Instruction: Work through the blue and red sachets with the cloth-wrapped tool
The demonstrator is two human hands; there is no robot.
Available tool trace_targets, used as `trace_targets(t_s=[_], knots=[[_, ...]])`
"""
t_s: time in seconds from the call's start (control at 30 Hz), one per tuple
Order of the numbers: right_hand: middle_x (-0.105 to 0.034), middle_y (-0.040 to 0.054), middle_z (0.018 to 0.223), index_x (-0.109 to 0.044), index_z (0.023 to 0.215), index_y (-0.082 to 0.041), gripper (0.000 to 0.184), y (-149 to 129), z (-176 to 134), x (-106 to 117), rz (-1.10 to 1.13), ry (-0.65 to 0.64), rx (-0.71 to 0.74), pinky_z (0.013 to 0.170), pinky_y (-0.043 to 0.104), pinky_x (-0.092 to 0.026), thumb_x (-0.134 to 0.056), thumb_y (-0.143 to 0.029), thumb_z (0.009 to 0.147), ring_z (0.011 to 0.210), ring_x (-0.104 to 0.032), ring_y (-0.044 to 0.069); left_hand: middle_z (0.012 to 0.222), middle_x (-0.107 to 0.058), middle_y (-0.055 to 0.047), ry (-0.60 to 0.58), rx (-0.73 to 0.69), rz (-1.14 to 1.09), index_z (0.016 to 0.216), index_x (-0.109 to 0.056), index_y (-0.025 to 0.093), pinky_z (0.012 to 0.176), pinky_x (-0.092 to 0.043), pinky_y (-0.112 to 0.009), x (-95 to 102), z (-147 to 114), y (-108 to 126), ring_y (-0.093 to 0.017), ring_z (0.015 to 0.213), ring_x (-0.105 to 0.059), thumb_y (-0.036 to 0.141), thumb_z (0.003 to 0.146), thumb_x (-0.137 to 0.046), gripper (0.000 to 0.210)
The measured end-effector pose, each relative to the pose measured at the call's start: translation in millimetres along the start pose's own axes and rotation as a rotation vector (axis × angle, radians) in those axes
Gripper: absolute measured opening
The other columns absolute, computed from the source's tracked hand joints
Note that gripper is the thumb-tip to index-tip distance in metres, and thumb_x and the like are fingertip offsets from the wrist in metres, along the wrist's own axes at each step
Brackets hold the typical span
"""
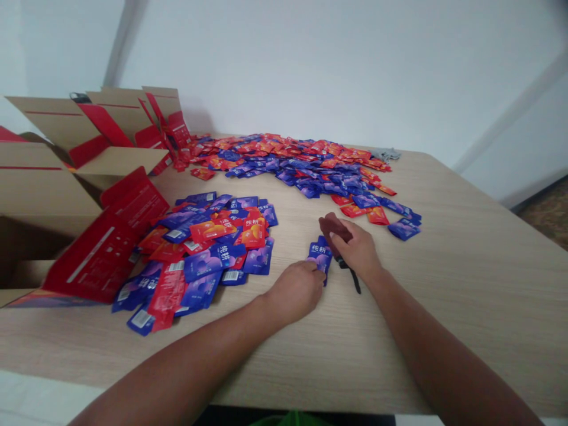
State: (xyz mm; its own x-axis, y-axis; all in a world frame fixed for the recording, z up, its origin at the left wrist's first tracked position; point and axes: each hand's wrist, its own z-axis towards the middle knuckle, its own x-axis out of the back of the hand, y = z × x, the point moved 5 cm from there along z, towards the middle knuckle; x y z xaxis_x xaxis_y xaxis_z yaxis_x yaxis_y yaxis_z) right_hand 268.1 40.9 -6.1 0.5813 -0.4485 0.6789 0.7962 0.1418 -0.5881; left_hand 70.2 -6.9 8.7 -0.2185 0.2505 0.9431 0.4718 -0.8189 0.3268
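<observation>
My left hand (298, 290) is closed on the lower left side of a blue-purple sachet (319, 251), which lies on the table with its printed face up. My right hand (358, 245) is wrapped around a dark maroon handheld tool (335, 229), just right of the sachet's top. A black strap or cord (356, 282) hangs from the tool's lower end onto the table. The tool's exact kind does not show, and my fingers hide part of it. To the left of my left hand lies a loose heap of blue and red-orange sachets (206, 260).
A long pile of red and blue sachets (284, 157) stretches along the back of the wooden table (461, 248), near the wall. Open cardboard boxes (48, 189) with red flaps stand at the left. A grey crumpled item (387, 155) lies at the pile's right end.
</observation>
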Motion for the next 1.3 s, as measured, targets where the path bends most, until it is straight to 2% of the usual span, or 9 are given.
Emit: trace_targets(t_s=[0.1, 0.23, 0.33, 0.57, 0.77, 0.93, 1.1, 1.2, 1.3], knots=[[-0.079, 0.0059, 0.127, -0.070, 0.139, -0.026, 0.047, -17, -5, 3, 0.097, -0.015, 0.056, 0.102, 0.042, -0.057, -0.063, -0.029, 0.092, 0.113, -0.074, 0.028, 0.097, -0.073, -0.012, 0.026, 0.034, -0.006, 0.096, -0.074, 0.018, 0.095, -0.056, -0.040, 0.6, 0, -8, -0.026, 0.100, -0.068, 0.017, 0.104, -0.050, 0.025], [-0.078, 0.0072, 0.129, -0.072, 0.138, -0.026, 0.050, -42, -15, -10, 0.092, -0.246, 0.288, 0.105, 0.043, -0.055, -0.068, -0.026, 0.088, 0.117, -0.072, 0.029, 0.102, -0.075, -0.012, 0.054, 0.034, -0.030, 0.102, -0.078, 0.016, 0.098, -0.056, -0.038, 0.3, 1, -12, -0.025, 0.104, -0.069, 0.017, 0.103, -0.051, 0.027], [-0.077, 0.0064, 0.134, -0.069, 0.144, -0.029, 0.054, -41, -15, -18, 0.037, -0.314, 0.309, 0.107, 0.045, -0.053, -0.067, -0.024, 0.090, 0.121, -0.069, 0.029, 0.102, -0.074, -0.012, 0.070, 0.034, -0.032, 0.103, -0.078, 0.016, 0.098, -0.056, -0.040, 1.2, 0, -13, -0.026, 0.104, -0.069, 0.022, 0.104, -0.052, 0.027], [-0.077, 0.0100, 0.131, -0.068, 0.145, -0.024, 0.052, 4, 1, -15, -0.142, -0.164, 0.077, 0.106, 0.048, -0.053, -0.066, -0.029, 0.093, 0.117, -0.069, 0.032, 0.102, -0.071, -0.011, 0.082, 0.052, -0.035, 0.097, -0.075, 0.019, 0.095, -0.056, -0.039, 1.3, -3, -15, -0.026, 0.102, -0.068, 0.034, 0.106, -0.055, 0.026], [-0.077, 0.0103, 0.129, -0.066, 0.146, -0.026, 0.053, 10, 2, -17, -0.176, -0.154, 0.061, 0.106, 0.048, -0.051, -0.066, -0.028, 0.093, 0.117, -0.068, 0.032, 0.118, -0.069, -0.014, 0.268, 0.351, 0.069, 0.124, -0.069, 0.018, 0.101, -0.054, -0.046, 9.8, -1, -33, -0.032, 0.113, -0.065, 0.051, 0.101, -0.065, 0.040], [-0.073, 0.0159, 0.137, -0.064, 0.147, -0.019, 0.054, 16, 4, -16, -0.226, -0.069, 0.017, 0.111, 0.052, -0.050, -0.067, -0.034, 0.095, 0.123, -0.066, 0.036, 0.116, -0.071, -0.014, 0.185, 0.480, 0.060, 0.128, -0.066, 0.019, 0.096, -0.056, -0.045, 8.8, 7, -43, -0.034, 0.110, -0.069, 0.060, 0.093, -0.071, 0.054], [-0.065, 0.0213, 0.148, -0.058, 0.151, -0.013, 0.066, 8, 5, -3, -0.209, 0.088, 0.019, 0.117, 0.057, -0.047, -0.069, -0.047, 0.095, 0.136, -0.060, 0.040, 0.117, -0.075, -0.013, 0.097, 0.578, -0.047, 0.117, -0.066, 0.020, 0.085, -0.057, -0.038, 11.0, 8, -52, -0.032, 0.105, -0.074, 0.056, 0.086, -0.077, 0.049], [-0.064, 0.0219, 0.148, -0.058, 0.149, -0.013, 0.062, -9, 0, 8, -0.136, 0.200, 0.094, 0.121, 0.058, -0.045, -0.065, -0.048, 0.098, 0.138, -0.058, 0.038, 0.114, -0.076, -0.013, 0.141, 0.567, -0.089, 0.112, -0.063, 0.021, 0.082, -0.054, -0.035, 14.4, 6, -58, -0.029, 0.105, -0.074, 0.044, 0.093, -0.069, 0.030], [-0.068, 0.0196, 0.142, -0.061, 0.146, -0.017, 0.053, -25, -7, 12, -0.011, 0.227, 0.139, 0.113, 0.056, -0.053, -0.062, -0.046, 0.101, 0.128, -0.065, 0.034, 0.106, -0.077, -0.012, 0.248, 0.566, -0.158, 0.107, -0.060, 0.021, 0.076, -0.051, -0.033, 14.5, 3, -66, -0.028, 0.098, -0.074, 0.036, 0.100, -0.060, 0.017]])
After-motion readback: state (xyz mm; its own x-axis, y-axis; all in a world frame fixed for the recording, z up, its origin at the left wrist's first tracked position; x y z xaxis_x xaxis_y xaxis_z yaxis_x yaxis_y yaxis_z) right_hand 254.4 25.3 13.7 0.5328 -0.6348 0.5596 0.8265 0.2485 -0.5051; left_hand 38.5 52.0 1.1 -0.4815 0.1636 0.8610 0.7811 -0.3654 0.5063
